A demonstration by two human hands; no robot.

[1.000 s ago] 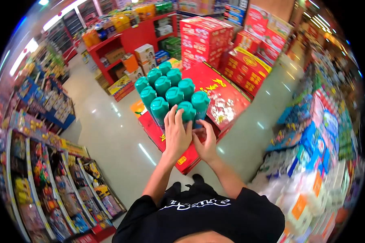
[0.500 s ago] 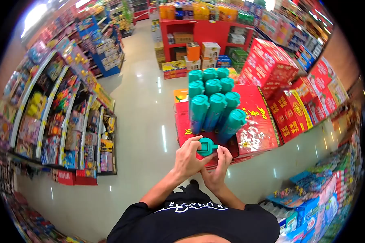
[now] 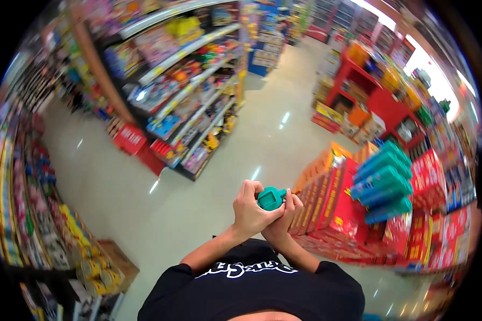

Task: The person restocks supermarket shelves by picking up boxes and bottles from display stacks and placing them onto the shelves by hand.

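Observation:
A can with a green cap (image 3: 271,198) is held in front of my chest, seen from above, so its body is mostly hidden. My left hand (image 3: 250,209) wraps round its left side, thumb across the near side. Fingers of my right hand (image 3: 285,215) close on the right side, by the cap's small protruding part. To the right, several cans with the same green caps (image 3: 383,182) stand grouped on a stack of red boxes (image 3: 332,206), apart from my hands.
Store shelves (image 3: 190,80) with packaged goods rise at the upper left. A red display unit (image 3: 380,101) with bottles on top stands at the upper right. More shelving (image 3: 24,198) lines the left edge. Yellow-lidded tins (image 3: 99,273) sit at the lower left.
My hands have lifted one can away from the group and hold it closer to my body. The view has turned left, so the red boxes now lie to the right.

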